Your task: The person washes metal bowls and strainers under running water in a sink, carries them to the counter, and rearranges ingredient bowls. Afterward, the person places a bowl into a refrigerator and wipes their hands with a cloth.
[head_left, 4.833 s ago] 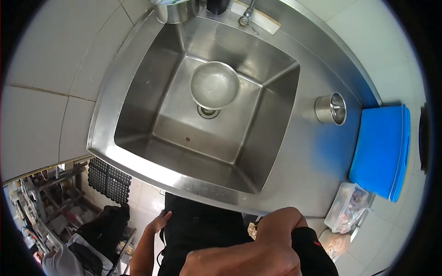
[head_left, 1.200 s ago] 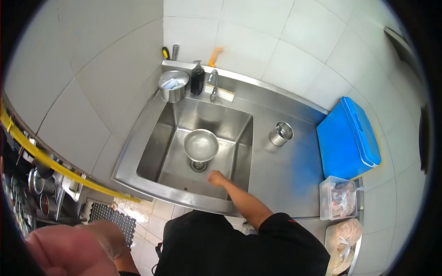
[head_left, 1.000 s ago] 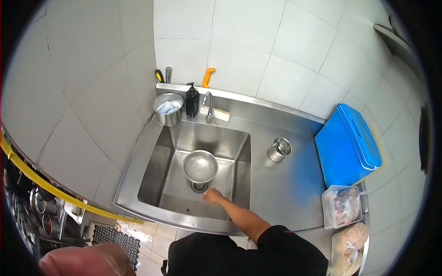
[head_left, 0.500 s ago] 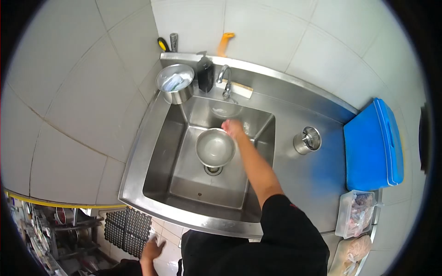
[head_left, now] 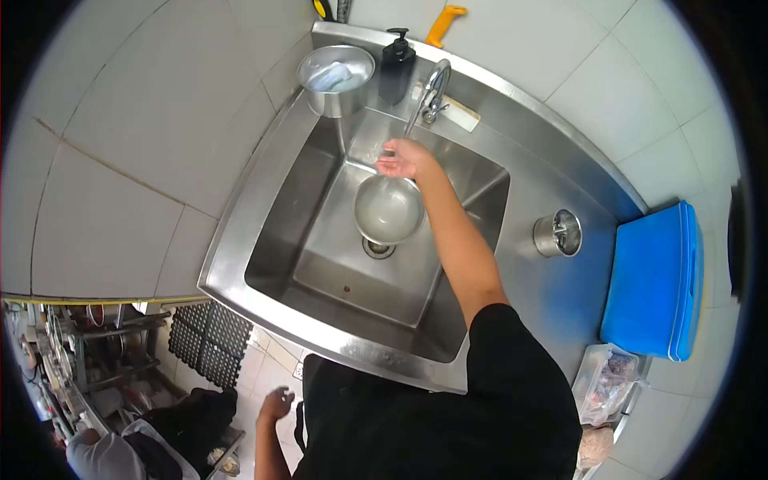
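Fingers (head_left: 387, 166) of right hand (head_left: 408, 158) and left hand (head_left: 276, 404) unclenched, empty; bowl (head_left: 390, 212) beneath the right's could be tipped if knocked.

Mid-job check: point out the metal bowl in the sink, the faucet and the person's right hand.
Metal bowl (head_left: 389, 211): head view, middle of its inside.
Faucet (head_left: 436, 101): head view, its upright, above the base.
Right hand (head_left: 404, 159): head view, middle of the hand.
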{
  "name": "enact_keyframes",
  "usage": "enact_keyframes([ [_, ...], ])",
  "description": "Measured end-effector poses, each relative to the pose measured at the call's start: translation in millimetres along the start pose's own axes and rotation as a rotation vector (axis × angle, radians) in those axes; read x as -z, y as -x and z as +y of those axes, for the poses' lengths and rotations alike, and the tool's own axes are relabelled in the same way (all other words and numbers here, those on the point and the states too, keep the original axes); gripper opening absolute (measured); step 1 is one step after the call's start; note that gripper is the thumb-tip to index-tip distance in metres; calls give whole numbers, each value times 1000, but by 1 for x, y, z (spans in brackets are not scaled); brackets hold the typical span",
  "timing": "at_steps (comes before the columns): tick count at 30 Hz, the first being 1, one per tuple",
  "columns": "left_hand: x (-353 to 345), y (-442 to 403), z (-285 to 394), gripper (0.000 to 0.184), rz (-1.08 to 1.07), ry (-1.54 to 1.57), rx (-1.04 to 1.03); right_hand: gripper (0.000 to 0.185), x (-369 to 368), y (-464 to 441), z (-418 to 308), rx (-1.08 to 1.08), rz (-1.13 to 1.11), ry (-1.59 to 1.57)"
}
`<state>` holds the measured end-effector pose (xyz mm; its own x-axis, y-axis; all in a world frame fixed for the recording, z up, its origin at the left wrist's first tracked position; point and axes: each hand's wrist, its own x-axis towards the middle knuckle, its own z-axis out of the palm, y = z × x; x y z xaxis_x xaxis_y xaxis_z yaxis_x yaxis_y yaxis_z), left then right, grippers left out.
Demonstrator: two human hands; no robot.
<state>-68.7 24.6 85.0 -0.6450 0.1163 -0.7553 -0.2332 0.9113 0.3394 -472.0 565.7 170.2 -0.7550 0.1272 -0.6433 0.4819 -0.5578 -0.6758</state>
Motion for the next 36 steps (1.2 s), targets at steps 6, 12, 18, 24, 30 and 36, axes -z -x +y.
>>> enact_keyframes([
  [6,117,32,137,32,-191,444,-223,13,5,-52,19,185,-55,59],
  [12,138,47,168,33,-86,639,-306,36,33,-45,135,344,64,1512],
  [18,171,35,174,29,-13,619,-368,24,89,-46,272,426,62,1661],
  [24,204,2,196,29,-4,513,-408,15,90,-20,254,838,182,1721],
  [30,228,-18,233,29,-43,419,-533,8,84,-2,186,870,157,1551],
  [36,238,-37,248,30,-38,311,-639,26,57,-9,93,815,212,1332],
])
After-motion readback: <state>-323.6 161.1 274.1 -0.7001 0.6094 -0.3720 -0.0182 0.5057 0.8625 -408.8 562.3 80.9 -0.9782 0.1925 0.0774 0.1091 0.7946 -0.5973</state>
